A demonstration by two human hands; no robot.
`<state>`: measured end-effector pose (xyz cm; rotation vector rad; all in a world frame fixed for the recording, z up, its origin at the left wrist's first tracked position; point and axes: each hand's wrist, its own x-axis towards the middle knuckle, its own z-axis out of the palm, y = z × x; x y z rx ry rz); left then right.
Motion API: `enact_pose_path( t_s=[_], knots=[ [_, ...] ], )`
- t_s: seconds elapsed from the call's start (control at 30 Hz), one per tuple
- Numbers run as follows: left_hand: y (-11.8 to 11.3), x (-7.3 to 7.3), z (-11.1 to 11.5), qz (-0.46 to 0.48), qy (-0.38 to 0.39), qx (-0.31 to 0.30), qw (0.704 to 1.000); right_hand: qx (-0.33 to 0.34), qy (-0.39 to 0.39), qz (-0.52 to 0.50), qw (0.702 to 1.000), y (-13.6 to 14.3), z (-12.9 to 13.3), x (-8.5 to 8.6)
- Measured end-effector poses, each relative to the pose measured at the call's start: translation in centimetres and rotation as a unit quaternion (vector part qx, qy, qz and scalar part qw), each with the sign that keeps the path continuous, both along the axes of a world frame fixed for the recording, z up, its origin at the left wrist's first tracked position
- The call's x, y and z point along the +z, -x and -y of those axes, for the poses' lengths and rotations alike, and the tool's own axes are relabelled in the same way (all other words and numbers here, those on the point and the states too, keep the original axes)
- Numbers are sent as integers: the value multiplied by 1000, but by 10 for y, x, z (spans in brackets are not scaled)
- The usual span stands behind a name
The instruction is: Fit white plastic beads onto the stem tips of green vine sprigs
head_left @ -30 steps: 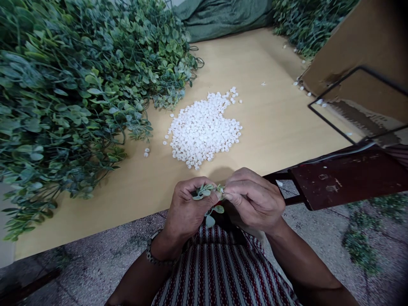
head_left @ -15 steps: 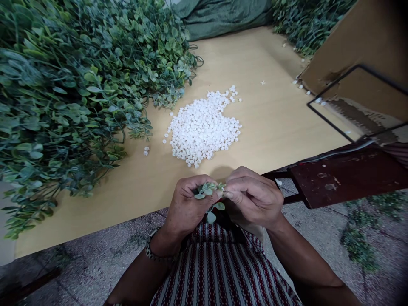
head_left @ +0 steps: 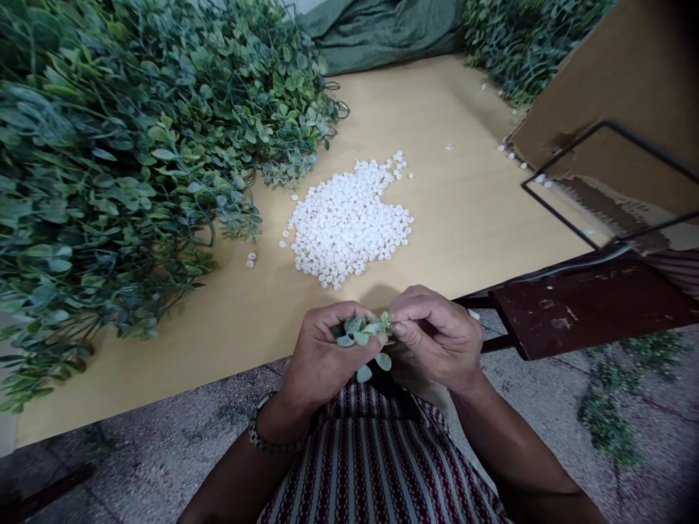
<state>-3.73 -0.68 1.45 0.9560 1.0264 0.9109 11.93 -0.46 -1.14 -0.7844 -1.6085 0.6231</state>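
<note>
Pinched in my left hand [head_left: 326,353] is a small green leafy sprig [head_left: 361,332], its round leaves showing between thumb and fingers and hanging below them. My right hand [head_left: 440,338] is closed at the sprig's right tip, thumb and index finger pressed together there. Whether a small piece sits between those fingertips is hidden. Both hands are close together at the table's front edge, just below a pile of small white beads or caps [head_left: 349,222].
Large heaps of artificial foliage [head_left: 136,145] cover the table's left side. More greenery [head_left: 529,44], a dark green cloth [head_left: 387,33] and a cardboard box [head_left: 617,87] with a black wire frame lie beyond. A dark red stool [head_left: 595,302] stands right.
More of the sprig's leaves now show between my hands, and its tip has turned up at my right fingertips. My right fingers have shifted slightly. The view has moved a little.
</note>
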Motion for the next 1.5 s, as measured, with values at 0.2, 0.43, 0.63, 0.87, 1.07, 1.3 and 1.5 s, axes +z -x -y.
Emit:
enact_pose_path(
  t_s=[0.2, 0.43, 0.63, 0.87, 1.07, 1.3, 1.5],
  knots=[
    [-4, 1, 0, -17, 1, 18, 1000, 0, -51, 45, 998, -4, -4, 4],
    [-2, 0, -1, -17, -20, -6, 1000, 15, -67, 72, 995, -9, -4, 2],
    [-1, 4, -2, -42, -45, -59, 996, 24, 37, -18, 999, -12, -3, 5],
    [0, 2, 2, -5, -78, -43, 996, 33, 6, 38, 999, -6, -2, 15],
    [1, -1, 3, 67, -49, -38, 996, 29, -108, 133, 985, -9, 1, 19],
    [-4, 4, 1, 132, 43, 46, 989, 45, -119, 151, 980, -12, -12, 20],
    [-7, 12, -1, 107, 78, 165, 977, -72, -113, 304, 943, -33, -59, 13]
  ],
)
